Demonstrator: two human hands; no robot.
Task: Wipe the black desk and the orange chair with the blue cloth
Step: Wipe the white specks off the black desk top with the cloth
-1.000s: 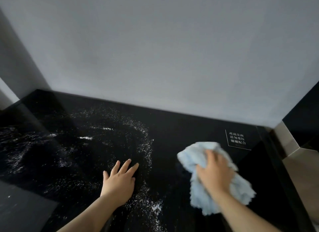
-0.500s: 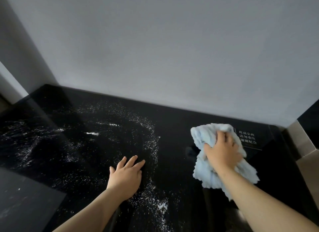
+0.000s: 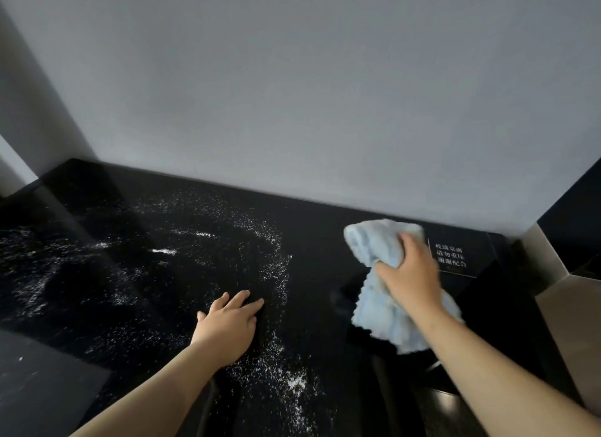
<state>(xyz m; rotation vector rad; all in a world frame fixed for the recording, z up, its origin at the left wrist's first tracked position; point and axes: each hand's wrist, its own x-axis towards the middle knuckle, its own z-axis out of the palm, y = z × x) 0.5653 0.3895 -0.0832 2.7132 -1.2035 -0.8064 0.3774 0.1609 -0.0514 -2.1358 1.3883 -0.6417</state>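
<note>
The right hand point(image 3: 410, 279) presses down on the blue cloth point(image 3: 383, 274), its fingers curled and gripping the bunched top. The cloth lies on the black desk point(image 3: 325, 274), close to the wall point(image 3: 309, 95). The left hand point(image 3: 227, 326) rests flat on the desk, fingers spread and holding nothing. White specks point(image 3: 276, 267) lie just past its fingertips.

A glossy black glass counter point(image 3: 325, 261) meets the grey wall. White powdery specks point(image 3: 273, 274) lie scattered across its left and middle; a small white-lettered label point(image 3: 452, 257) sits near its right rear corner.
</note>
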